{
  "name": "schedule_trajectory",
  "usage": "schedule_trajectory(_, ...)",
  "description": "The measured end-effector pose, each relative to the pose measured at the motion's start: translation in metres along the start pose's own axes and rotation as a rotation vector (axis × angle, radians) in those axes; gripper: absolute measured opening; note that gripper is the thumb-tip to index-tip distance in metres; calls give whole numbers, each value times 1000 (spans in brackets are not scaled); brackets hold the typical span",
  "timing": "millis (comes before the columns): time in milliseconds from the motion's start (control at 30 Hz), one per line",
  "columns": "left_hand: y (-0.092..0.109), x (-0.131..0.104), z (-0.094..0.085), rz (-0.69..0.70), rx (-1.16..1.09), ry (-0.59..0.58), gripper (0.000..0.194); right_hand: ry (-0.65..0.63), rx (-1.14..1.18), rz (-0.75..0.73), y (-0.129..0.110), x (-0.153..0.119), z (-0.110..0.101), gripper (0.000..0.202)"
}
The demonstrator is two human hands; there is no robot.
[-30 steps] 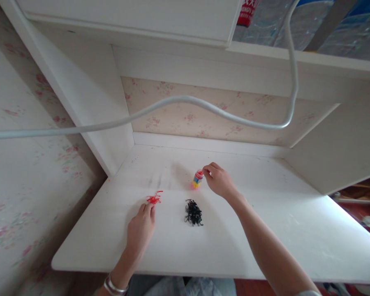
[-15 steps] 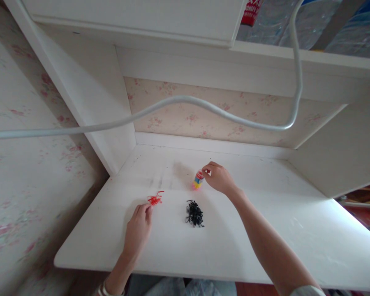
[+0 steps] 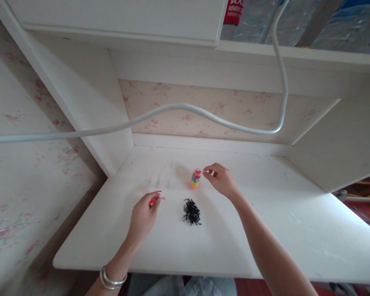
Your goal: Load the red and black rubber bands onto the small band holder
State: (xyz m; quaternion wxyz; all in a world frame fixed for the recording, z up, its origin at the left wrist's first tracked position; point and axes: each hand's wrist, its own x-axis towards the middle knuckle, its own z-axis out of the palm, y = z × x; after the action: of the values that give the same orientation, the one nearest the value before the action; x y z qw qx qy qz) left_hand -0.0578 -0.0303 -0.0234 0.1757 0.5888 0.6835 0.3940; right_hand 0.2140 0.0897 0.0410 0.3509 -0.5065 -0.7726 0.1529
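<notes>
My left hand (image 3: 143, 216) is pinched around a small bunch of red rubber bands (image 3: 154, 200) above the left part of the desk, their loops poking out past the thumb and fingertips. A small clear jar (image 3: 195, 179) stands farther back, with red, blue, yellow and pink layers of contents inside. At the jar's rim is my right hand (image 3: 219, 177), thumb and forefinger brought together; what sits between them is too small to make out. Between the hands, closer to me, lies a loose pile of black rubber bands (image 3: 191, 212).
A white cable (image 3: 185, 107) hangs across the view above the white desk (image 3: 160, 250). Over the desk is a white cupboard (image 3: 120, 20), with plastic bottles (image 3: 255, 24) on the shelf beside it. Side panels bound the desk left and right.
My left hand has gathered the red rubber bands from the desk and lifted them slightly. My right hand stays by the jar's rim, its fingers shifted slightly. The view has tilted a little.
</notes>
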Motion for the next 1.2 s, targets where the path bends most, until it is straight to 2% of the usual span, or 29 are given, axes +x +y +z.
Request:
schedule_trajectory(133,35,23,10,83,-45,-38,26,80,152,101,17,-32,5,23)
schedule_trajectory(267,69,48,27,217,-50,-32,20,83,232,267,50,-85,30,28)
schedule_trajectory(367,89,65,43,291,-42,-36,18,43,208,324,65,-124,46,31)
schedule_trajectory(467,102,78,58,334,-26,-24,17,71,164,348,67,-147,50,33)
schedule_trajectory(567,108,86,72,366,-3,-3,16,98,146,350,63,-152,49,33)
schedule_trajectory(767,108,91,89,396,66,13,17,36,105,307,59,-148,45,33)
schedule_trajectory(967,107,89,90,385,112,13,17,53,123,321,61,-148,45,31)
schedule_trajectory(1200,104,87,81,367,121,-5,22,78,114,305,62,-148,46,31)
